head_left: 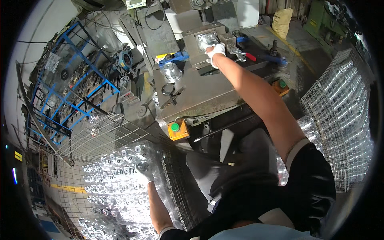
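At press, metal part (208, 40) under right hand (216, 51) fingers.

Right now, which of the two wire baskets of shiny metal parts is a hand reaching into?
The wire basket at the person's left: the gloved left hand is down among its parts. The basket on the right has no hand in it; the right hand is at the press fixture.

Blue tubular steel rack (76, 76) at left of frame. Yellow box with green push button (177, 129) at centre. Red-handled pliers (243, 55) at upper centre. Yellowish filled sack (282, 21) at top right. Round wire fan guard (59, 66) at upper left.
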`<act>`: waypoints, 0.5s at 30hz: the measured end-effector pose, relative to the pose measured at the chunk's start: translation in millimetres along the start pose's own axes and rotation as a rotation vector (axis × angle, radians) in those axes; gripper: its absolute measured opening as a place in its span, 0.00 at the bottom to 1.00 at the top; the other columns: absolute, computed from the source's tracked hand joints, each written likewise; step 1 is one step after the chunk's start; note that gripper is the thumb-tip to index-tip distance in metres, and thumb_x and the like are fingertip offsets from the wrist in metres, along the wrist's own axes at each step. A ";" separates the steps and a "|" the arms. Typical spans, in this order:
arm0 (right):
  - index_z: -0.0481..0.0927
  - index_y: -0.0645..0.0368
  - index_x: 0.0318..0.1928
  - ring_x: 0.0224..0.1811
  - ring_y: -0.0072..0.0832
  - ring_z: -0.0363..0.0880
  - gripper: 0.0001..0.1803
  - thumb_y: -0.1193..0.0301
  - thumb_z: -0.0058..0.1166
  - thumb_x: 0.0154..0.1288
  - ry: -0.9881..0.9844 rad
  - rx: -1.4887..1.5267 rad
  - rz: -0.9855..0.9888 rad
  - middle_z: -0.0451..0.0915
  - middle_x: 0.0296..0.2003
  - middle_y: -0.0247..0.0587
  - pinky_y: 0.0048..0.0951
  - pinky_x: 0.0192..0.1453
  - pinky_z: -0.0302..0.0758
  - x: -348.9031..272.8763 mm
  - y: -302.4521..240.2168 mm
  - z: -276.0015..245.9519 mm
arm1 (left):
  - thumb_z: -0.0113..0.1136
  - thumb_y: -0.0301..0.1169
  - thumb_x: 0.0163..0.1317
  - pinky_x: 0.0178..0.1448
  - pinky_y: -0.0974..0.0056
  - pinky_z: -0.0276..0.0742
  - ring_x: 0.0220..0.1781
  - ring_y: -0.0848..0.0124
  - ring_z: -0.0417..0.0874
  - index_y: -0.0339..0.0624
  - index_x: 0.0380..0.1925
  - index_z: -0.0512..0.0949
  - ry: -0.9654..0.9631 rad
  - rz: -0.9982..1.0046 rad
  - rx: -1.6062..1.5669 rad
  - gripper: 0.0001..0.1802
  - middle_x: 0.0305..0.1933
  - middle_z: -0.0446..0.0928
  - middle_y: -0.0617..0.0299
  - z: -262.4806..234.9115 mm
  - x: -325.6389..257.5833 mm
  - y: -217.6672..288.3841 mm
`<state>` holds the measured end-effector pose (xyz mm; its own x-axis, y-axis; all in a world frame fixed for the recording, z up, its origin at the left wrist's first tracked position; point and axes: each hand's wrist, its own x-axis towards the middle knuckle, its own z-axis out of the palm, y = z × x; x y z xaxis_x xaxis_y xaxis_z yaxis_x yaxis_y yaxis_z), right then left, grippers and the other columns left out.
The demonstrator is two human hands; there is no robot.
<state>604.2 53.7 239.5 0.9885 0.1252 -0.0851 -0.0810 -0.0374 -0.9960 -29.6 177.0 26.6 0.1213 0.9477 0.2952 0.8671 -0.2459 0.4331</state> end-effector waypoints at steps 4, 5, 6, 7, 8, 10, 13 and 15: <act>0.72 0.55 0.53 0.38 0.32 0.77 0.20 0.69 0.54 0.60 0.036 -0.086 -0.006 0.79 0.42 0.43 0.36 0.43 0.75 15.5 3.4 4.9 | 0.79 0.41 0.43 0.56 0.48 0.74 0.51 0.47 0.80 0.44 0.63 0.67 -0.113 -0.079 -0.149 0.47 0.50 0.78 0.43 -3.2 3.8 7.8; 0.69 0.57 0.56 0.42 0.37 0.79 0.27 0.67 0.59 0.56 0.116 -0.159 -0.065 0.79 0.45 0.46 0.37 0.47 0.76 -1.2 5.4 1.0 | 0.79 0.41 0.42 0.56 0.48 0.74 0.51 0.47 0.80 0.44 0.63 0.67 -0.141 -0.038 -0.153 0.47 0.49 0.78 0.43 -3.9 6.2 10.3; 0.65 0.59 0.58 0.46 0.42 0.81 0.34 0.66 0.65 0.52 0.185 -0.077 -0.048 0.79 0.47 0.50 0.38 0.51 0.78 -21.8 5.7 -4.2 | 0.79 0.41 0.42 0.56 0.48 0.75 0.51 0.48 0.80 0.44 0.63 0.67 -0.176 -0.128 -0.211 0.47 0.49 0.78 0.44 -1.7 7.7 11.7; 0.66 0.57 0.57 0.43 0.35 0.79 0.31 0.66 0.64 0.55 0.133 0.089 -0.109 0.79 0.45 0.44 0.35 0.46 0.75 -48.0 8.8 -14.0 | 0.79 0.40 0.42 0.56 0.49 0.75 0.51 0.49 0.79 0.44 0.64 0.67 -0.190 -0.141 -0.222 0.47 0.49 0.78 0.45 0.2 8.9 11.2; 0.67 0.55 0.57 0.39 0.28 0.76 0.28 0.65 0.63 0.58 0.086 0.226 -0.138 0.79 0.43 0.38 0.32 0.42 0.73 -73.0 7.1 -23.0 | 0.77 0.33 0.43 0.53 0.55 0.74 0.47 0.57 0.76 0.42 0.63 0.67 -0.144 -0.105 -0.309 0.44 0.46 0.75 0.51 3.8 10.2 9.8; 0.61 0.56 0.60 0.38 0.29 0.79 0.38 0.71 0.70 0.53 -0.114 0.422 -0.221 0.78 0.44 0.41 0.34 0.37 0.79 -122.7 5.0 -47.6 | 0.72 0.19 0.46 0.45 0.68 0.74 0.38 0.74 0.70 0.39 0.61 0.66 -0.062 -0.021 -0.480 0.40 0.39 0.69 0.65 13.2 12.3 3.2; 0.58 0.56 0.62 0.44 0.27 0.80 0.38 0.77 0.67 0.56 -0.219 0.297 -0.224 0.77 0.48 0.42 0.32 0.45 0.81 -176.1 0.1 -79.0 | 0.72 0.30 0.48 0.50 0.61 0.74 0.41 0.68 0.73 0.35 0.55 0.71 0.130 0.182 -0.506 0.33 0.42 0.74 0.58 21.9 12.0 -12.5; 0.57 0.57 0.63 0.51 0.27 0.79 0.39 0.79 0.66 0.55 -0.253 0.424 -0.447 0.76 0.52 0.43 0.32 0.53 0.80 -197.7 2.2 -89.7 | 0.72 0.31 0.49 0.52 0.60 0.74 0.44 0.66 0.75 0.35 0.57 0.70 0.137 0.210 -0.646 0.34 0.44 0.74 0.56 15.4 9.2 -19.0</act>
<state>420.0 -60.0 256.5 0.8825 0.2685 0.3861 0.2351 0.4591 -0.8567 -37.6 193.5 8.0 0.1560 0.8430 0.5148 0.3651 -0.5335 0.7630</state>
